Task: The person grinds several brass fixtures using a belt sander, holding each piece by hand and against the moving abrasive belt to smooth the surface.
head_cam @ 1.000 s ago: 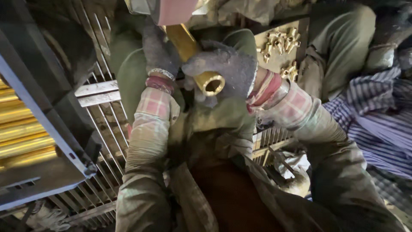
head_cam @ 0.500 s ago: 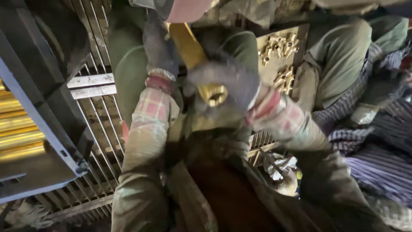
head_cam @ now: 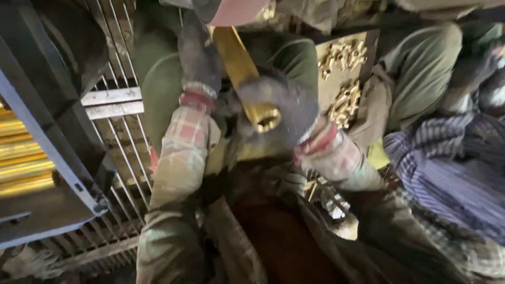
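A long brass tube (head_cam: 239, 63) runs from the top centre down toward me, its open end (head_cam: 265, 118) facing the camera. My right hand (head_cam: 292, 108), in a grey glove, is wrapped around that near end. My left hand (head_cam: 197, 60), also in a dark glove, grips the tube higher up, close to a pinkish wheel (head_cam: 236, 9) at the top edge. Both sleeves are checked cloth with red cuffs.
A metal grate (head_cam: 118, 152) covers the floor at the left. Stacked brass tubes (head_cam: 23, 158) lie in a dark frame at the far left. A board with several small brass fittings (head_cam: 344, 79) stands at the upper right. Another person's striped cloth (head_cam: 447, 179) is at the right.
The view shifted slightly and blurred; the tube's near end and my right hand now sit a little lower and further right. Both hands keep their grip.
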